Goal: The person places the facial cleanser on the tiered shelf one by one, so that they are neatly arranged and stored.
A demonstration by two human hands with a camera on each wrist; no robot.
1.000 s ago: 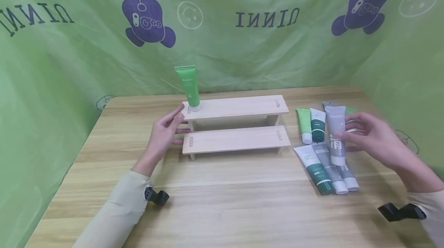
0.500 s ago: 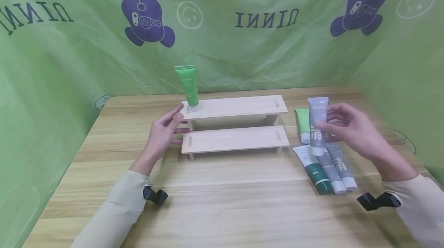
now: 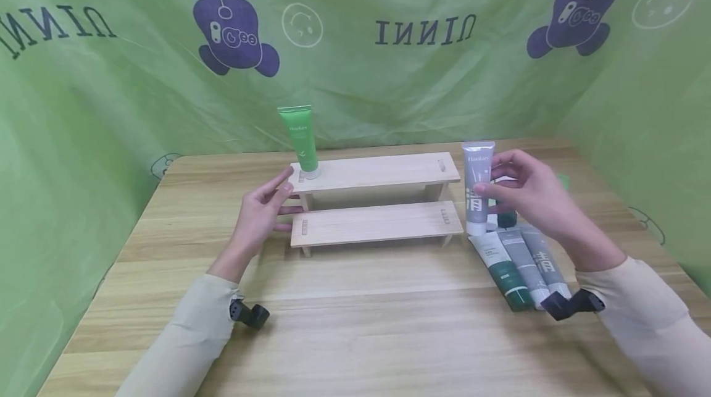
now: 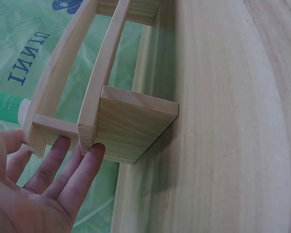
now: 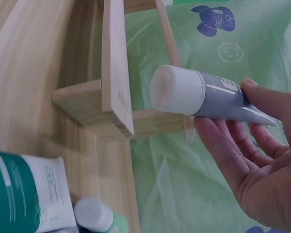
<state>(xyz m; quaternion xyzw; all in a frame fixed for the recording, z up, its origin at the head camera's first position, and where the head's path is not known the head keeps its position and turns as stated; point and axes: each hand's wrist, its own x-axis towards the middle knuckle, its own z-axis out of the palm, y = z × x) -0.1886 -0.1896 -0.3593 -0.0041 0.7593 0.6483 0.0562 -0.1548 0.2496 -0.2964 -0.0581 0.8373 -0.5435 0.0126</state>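
Shelf [image 3: 378, 224] and tubes [image 3: 524, 267] on table [image 3: 361, 341]

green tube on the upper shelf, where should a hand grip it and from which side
I'd grip the green tube around its mid-body, coming from the right. It stands on its white cap, flat crimped end up, with bare shelf on that side, while the left hand touches the left end of the wooden rack.

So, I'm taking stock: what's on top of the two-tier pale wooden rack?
A green tube stands, white cap down, on the upper shelf; the lower shelf shows nothing. The cap hides what's beneath.
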